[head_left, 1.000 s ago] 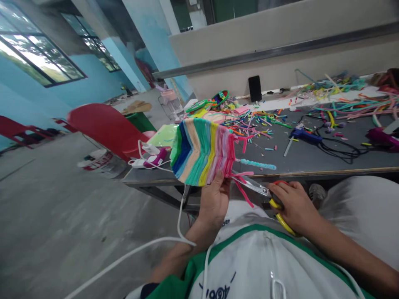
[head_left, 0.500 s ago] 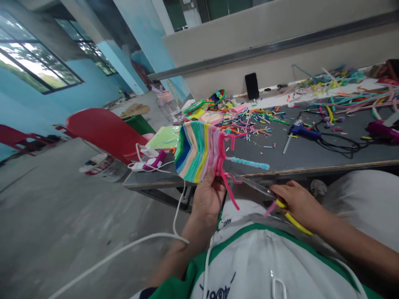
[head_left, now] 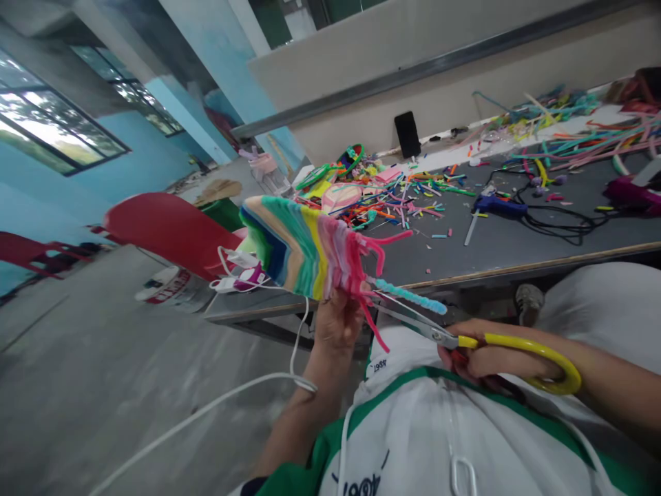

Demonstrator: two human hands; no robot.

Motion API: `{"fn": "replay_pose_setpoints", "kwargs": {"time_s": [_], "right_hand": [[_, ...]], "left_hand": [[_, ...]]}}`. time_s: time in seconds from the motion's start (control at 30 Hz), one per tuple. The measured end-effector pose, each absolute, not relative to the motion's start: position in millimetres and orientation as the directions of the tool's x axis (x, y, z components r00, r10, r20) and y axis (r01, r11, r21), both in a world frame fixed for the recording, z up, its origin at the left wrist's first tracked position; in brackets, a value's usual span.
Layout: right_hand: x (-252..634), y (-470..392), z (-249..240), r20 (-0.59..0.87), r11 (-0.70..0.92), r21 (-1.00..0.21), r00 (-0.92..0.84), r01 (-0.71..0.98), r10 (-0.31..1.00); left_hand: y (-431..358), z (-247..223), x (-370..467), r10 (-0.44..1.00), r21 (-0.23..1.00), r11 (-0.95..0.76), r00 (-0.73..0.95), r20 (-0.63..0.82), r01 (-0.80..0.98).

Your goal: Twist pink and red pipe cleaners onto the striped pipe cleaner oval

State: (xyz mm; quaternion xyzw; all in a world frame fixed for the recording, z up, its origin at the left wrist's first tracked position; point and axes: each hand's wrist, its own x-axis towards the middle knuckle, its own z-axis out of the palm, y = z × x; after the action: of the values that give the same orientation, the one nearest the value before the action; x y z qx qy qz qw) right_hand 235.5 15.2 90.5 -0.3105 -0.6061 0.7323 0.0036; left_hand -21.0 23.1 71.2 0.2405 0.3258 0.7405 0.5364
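Observation:
My left hand (head_left: pixel 338 324) is closed on the lower edge of a striped rainbow pipe-cleaner piece (head_left: pixel 304 248), held above the table's front edge. Loose pink pipe-cleaner ends (head_left: pixel 379 334) stick out on its right side. Beside them a twisted light-blue pipe-cleaner stem (head_left: pixel 413 296) points right. My right hand (head_left: pixel 480 355) grips yellow-handled scissors (head_left: pixel 438 335), fingers wrapped at the handle loops. The blades reach left to the pink ends near my left hand; whether they touch them I cannot tell.
On the grey table (head_left: pixel 413 265) lie many pipe-cleaner scraps (head_left: pixel 407 200), a blue glue gun (head_left: pixel 500 207) with a black cable, and a purple tool (head_left: pixel 633 196). A phone (head_left: pixel 407 134) leans on the wall. A red chair (head_left: pixel 165 234) stands left; a white cable (head_left: pixel 217 406) crosses in front.
The rainbow piece has tilted and shifted left with my left hand. The scissors have turned, so their yellow handle loop now shows fully; a short pink bit near the right hand no longer shows.

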Motion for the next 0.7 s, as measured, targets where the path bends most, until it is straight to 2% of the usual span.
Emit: {"fn": "replay_pose_setpoints", "kwargs": {"time_s": [0.27, 0.5, 0.7], "right_hand": [[228, 11, 89, -0.431, -0.298, -0.899, -0.776, 0.322, 0.461], [225, 8, 89, -0.397, -0.332, -0.909, -0.765, 0.251, 0.508], [223, 2, 85, -0.421, -0.309, -0.906, -0.705, 0.291, 0.571]], "left_hand": [[26, 60, -20, 0.940, 0.745, -0.253, -0.338, 0.040, -0.617], [30, 58, -20, 0.949, 0.733, -0.189, -0.313, -0.034, -0.654], [32, 52, -20, 0.940, 0.712, -0.177, -0.331, -0.082, -0.679]]}}
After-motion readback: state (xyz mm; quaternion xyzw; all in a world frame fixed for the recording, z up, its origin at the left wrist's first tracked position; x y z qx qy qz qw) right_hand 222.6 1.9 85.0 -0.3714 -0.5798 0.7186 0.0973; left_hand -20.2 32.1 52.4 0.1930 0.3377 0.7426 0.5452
